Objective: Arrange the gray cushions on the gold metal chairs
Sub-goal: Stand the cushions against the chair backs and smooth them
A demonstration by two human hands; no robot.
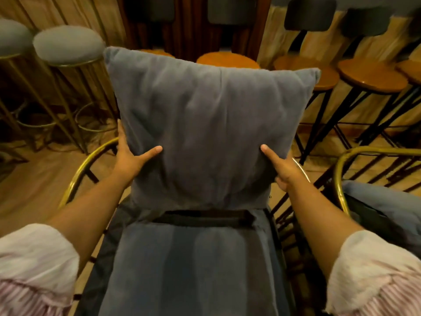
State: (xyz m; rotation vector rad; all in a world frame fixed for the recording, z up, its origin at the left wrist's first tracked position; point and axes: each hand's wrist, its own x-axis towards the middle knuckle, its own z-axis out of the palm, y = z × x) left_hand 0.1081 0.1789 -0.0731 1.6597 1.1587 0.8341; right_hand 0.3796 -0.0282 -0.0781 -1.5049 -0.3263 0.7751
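No readable text, label, brand, number or sign anywhere in view.

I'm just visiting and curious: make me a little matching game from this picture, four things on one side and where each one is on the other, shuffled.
Things:
1. gray back cushion
2. gray seat cushion
3. round gray stools
4. orange-topped stools

Places:
A. far right, on black legs
B. lying flat, nearest the camera
C. far left, on gold legs
D. upright, held between the left hand and the right hand

Pairs: 1-D, 2-B, 3-C, 4-A
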